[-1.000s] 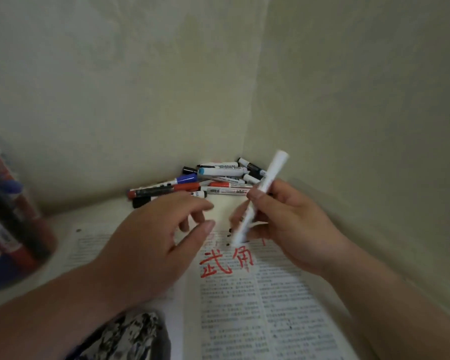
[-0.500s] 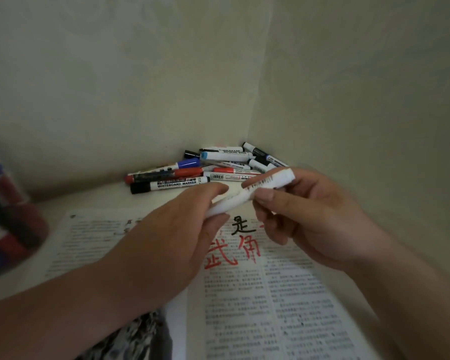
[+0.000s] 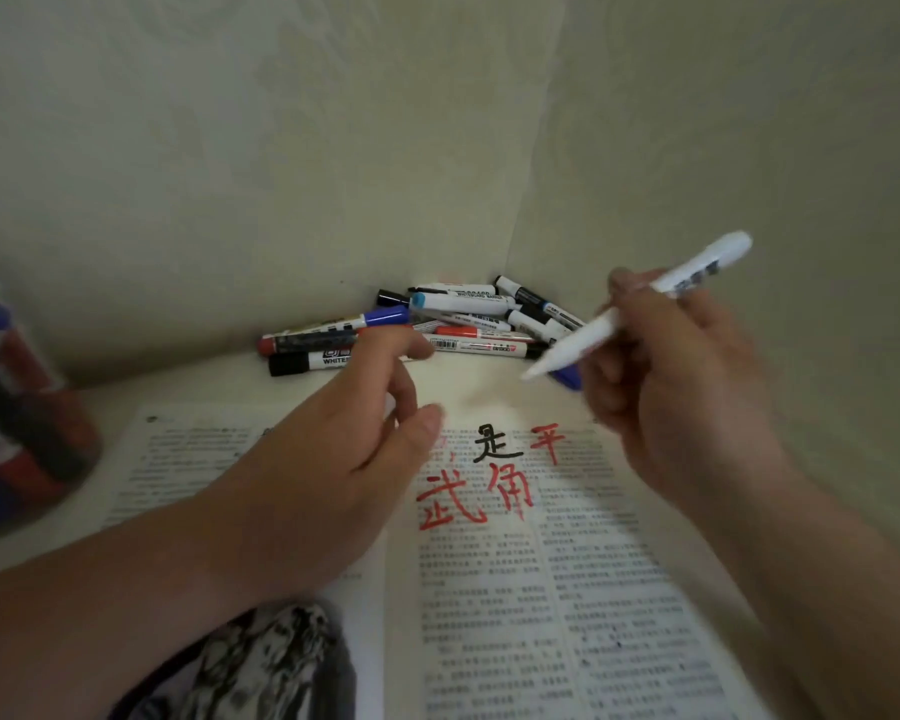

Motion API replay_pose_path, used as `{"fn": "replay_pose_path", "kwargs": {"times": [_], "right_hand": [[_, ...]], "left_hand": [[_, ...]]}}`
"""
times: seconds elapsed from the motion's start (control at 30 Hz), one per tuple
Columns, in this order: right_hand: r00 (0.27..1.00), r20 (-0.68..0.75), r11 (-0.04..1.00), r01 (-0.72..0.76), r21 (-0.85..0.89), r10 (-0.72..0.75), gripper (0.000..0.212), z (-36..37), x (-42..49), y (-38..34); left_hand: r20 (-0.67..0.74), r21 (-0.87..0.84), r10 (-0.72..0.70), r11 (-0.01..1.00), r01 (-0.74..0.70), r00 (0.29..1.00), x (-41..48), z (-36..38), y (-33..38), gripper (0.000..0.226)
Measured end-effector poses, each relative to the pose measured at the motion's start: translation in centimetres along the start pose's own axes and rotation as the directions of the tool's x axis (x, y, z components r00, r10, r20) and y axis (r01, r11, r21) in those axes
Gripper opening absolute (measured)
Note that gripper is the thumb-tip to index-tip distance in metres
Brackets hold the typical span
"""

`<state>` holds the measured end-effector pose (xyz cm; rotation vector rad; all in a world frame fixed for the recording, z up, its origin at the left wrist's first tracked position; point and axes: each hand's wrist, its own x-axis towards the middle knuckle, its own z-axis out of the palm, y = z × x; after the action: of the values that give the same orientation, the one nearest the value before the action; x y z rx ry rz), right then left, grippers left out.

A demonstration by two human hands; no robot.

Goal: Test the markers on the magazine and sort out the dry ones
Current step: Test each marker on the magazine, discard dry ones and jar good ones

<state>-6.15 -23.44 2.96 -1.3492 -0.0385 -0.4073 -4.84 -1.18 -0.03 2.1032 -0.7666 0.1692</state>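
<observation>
My right hand (image 3: 681, 387) grips a white marker (image 3: 588, 337) above the top of the open magazine (image 3: 515, 589). The marker is tilted, with its back end up to the right and its front end pointing down-left. My left hand (image 3: 344, 459) hovers over the magazine's middle with relaxed fingers and holds nothing that I can see. Red and black handwritten characters (image 3: 489, 475) mark the right page. A pile of several markers (image 3: 463, 324) lies in the corner behind the magazine. A blue piece (image 3: 567, 377) shows just under the held marker.
Two pale walls meet in the corner right behind the marker pile. A clear container (image 3: 17, 407) with red, blue and black markers stands blurred at the left edge. Black-and-white patterned cloth (image 3: 261, 662) lies at the bottom, under my left forearm.
Both hands were on the marker, held level; my left hand has let go. My right hand has carried the marker up and to the right, now tilted.
</observation>
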Motion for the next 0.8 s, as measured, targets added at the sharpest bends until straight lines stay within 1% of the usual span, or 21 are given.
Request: {"fn": "replay_pose_path", "kwargs": {"times": [0.03, 0.07, 0.1, 0.17, 0.2, 0.23, 0.27, 0.33, 0.4, 0.43, 0.5, 0.53, 0.57, 0.63, 0.67, 0.73, 0.8], "right_hand": [[0.999, -0.04, 1.0, -0.01, -0.009, 0.009, 0.029, -0.8, 0.7, 0.0], [0.999, -0.034, 0.998, -0.022, -0.059, 0.02, 0.03, -1.6, 1.3, 0.3], [0.999, 0.006, 0.991, -0.05, -0.128, 0.051, 0.028, -2.2, 1.7, 0.7], [0.98, 0.126, 0.965, -0.123, -0.232, 0.155, 0.014, -2.7, 1.9, 1.4], [0.96, 0.185, 0.955, -0.164, -0.248, 0.212, 0.004, -2.6, 1.8, 1.6], [0.94, 0.224, 0.946, -0.196, -0.259, 0.256, 0.003, -2.4, 1.7, 1.7], [0.929, 0.243, 0.936, -0.21, -0.281, 0.281, 0.007, -2.2, 1.6, 1.8], [0.927, 0.251, 0.912, -0.173, -0.373, 0.279, 0.008, -1.8, 1.6, 2.1], [0.934, 0.245, 0.862, -0.11, -0.494, 0.26, 0.006, -1.5, 1.8, 2.6], [0.939, 0.234, 0.839, -0.09, -0.536, 0.25, 0.006, -1.4, 2.0, 2.7], [0.948, 0.201, 0.817, -0.094, -0.569, 0.249, 0.013, -1.4, 2.4, 3.1], [0.948, 0.191, 0.815, -0.105, -0.57, 0.255, 0.016, -1.3, 2.5, 3.3], [0.947, 0.191, 0.814, -0.107, -0.57, 0.258, 0.017, -1.2, 2.5, 3.4], [0.945, 0.197, 0.811, -0.102, -0.576, 0.26, 0.019, -1.2, 2.5, 3.5], [0.945, 0.199, 0.809, -0.1, -0.579, 0.259, 0.019, -1.2, 2.5, 3.6], [0.945, 0.203, 0.808, -0.094, -0.582, 0.256, 0.018, -1.3, 2.6, 3.7], [0.943, 0.209, 0.808, -0.091, -0.583, 0.257, 0.015, -1.4, 2.7, 3.7]], "left_hand": [[-0.006, 0.003, -0.015, 1.0, 0.015, 1.0, 0.0, 0.1, -0.4, 0.027], [-0.01, 0.035, -0.022, 0.999, 0.023, 1.0, 0.1, 0.2, -0.7, 0.039], [-0.012, 0.075, -0.024, 0.997, 0.025, 1.0, 0.1, 0.3, -1.0, 0.046], [-0.031, 0.094, -0.009, 0.996, 0.012, 0.999, 0.4, 0.6, -1.3, 0.049], [-0.039, 0.066, 0.002, 0.998, 0.001, 0.999, 0.5, 0.7, -1.3, 0.048], [-0.037, 0.023, 0.009, 1.0, -0.008, 0.999, 0.6, 0.7, -1.3, 0.047], [-0.029, -0.034, 0.014, 0.999, -0.015, 0.999, 0.7, 0.7, -1.2, 0.049], [-0.039, -0.138, 0.01, 0.99, -0.016, 0.999, 0.8, 0.6, -1.2, 0.06], [-0.084, -0.195, 0.013, 0.98, -0.029, 0.996, 0.9, 0.6, -1.2, 0.068], [-0.101, -0.206, 0.014, 0.978, -0.034, 0.995, 0.9, 0.6, -1.1, 0.068], [-0.116, -0.18, 0.004, 0.983, -0.025, 0.993, 0.8, 0.5, -1.2, 0.062], [-0.118, -0.126, 0.01, 0.992, -0.025, 0.993, 0.7, 0.4, -1.3, 0.057], [-0.124, -0.036, 0.032, 0.999, -0.037, 0.992, 0.7, 0.3, -1.4, 0.047], [-0.135, 0.153, 0.094, 0.986, -0.073, 0.986, 0.6, 0.0, -1.3, 0.025], [-0.133, 0.206, 0.112, 0.975, -0.083, 0.985, 0.6, -0.1, -1.3, 0.019], [-0.113, 0.233, 0.136, 0.967, -0.107, 0.984, 0.7, -0.2, -1.4, 0.012], [-0.094, 0.227, 0.167, 0.963, -0.142, 0.982, 0.8, -0.2, -1.5, 0.012]]}}
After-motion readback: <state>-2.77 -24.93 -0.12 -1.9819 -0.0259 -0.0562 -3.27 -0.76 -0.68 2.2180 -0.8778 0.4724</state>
